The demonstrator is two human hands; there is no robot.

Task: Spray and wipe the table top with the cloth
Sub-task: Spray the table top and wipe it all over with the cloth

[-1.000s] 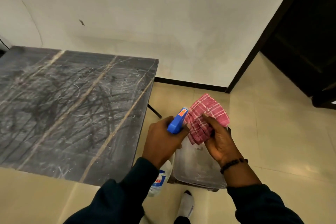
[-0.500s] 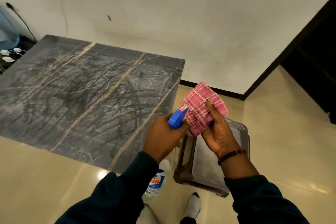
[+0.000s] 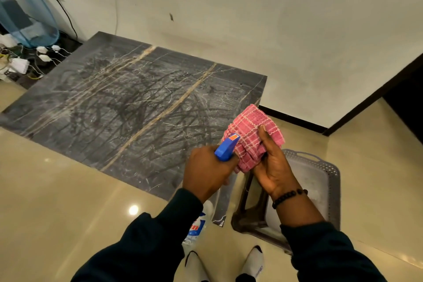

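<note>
1. Clenching the bottle (image 3: 225, 147) by its neck in the left grip (image 3: 207, 173), blue nozzle aiming at the cloth (image 3: 253, 138), body hanging below the wrist.
2. Pinching the folded pink cloth in the right grip (image 3: 273, 168), thumb on top, just right of the nozzle.
3. Hovering both off the counter's (image 3: 128, 103) near right corner, above a tray (image 3: 325, 167).

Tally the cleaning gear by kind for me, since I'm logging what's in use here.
Spray bottle, gripped by the left hand: 1
Pink cloth, held by the right hand: 1
Grey tray on a stool: 1
Total: 3
</note>
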